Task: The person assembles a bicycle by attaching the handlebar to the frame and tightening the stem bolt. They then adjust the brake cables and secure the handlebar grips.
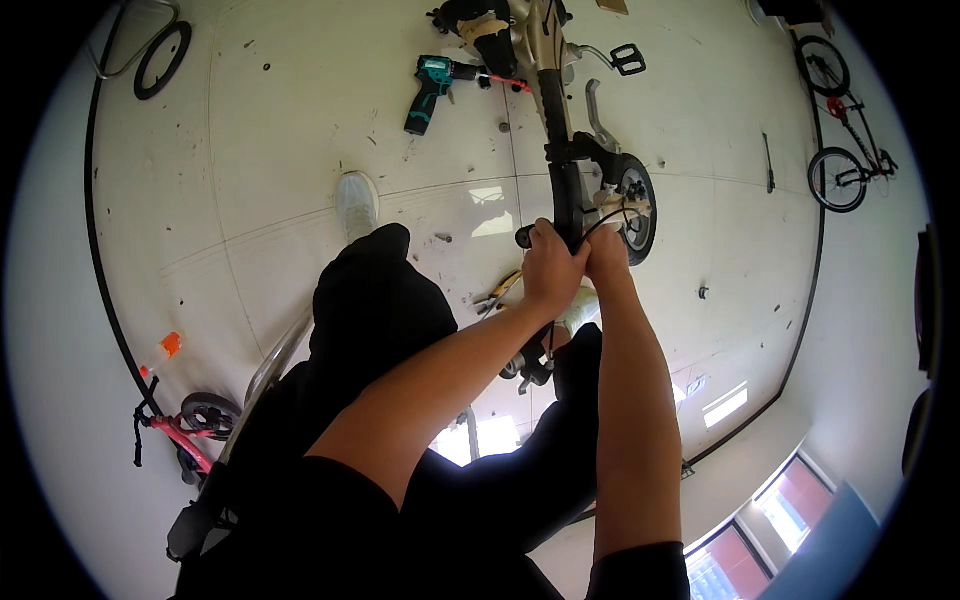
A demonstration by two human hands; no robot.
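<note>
The pale tiled floor [280, 150] carries a teal drill [433, 88] — and yellow-handled pliers [507, 284].

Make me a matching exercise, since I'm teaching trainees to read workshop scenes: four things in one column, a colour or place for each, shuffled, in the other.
Column one
1. Cordless drill
2. Tyre ring
3. Bicycle at the lower left
4. Left hand and right hand

Column two
A. Pinkish-red frame
B. Close together, near a small black-tyred wheel
C. Teal and black
D. At the upper left of the picture

Right pairs: 1-C, 2-D, 3-A, 4-B
</note>
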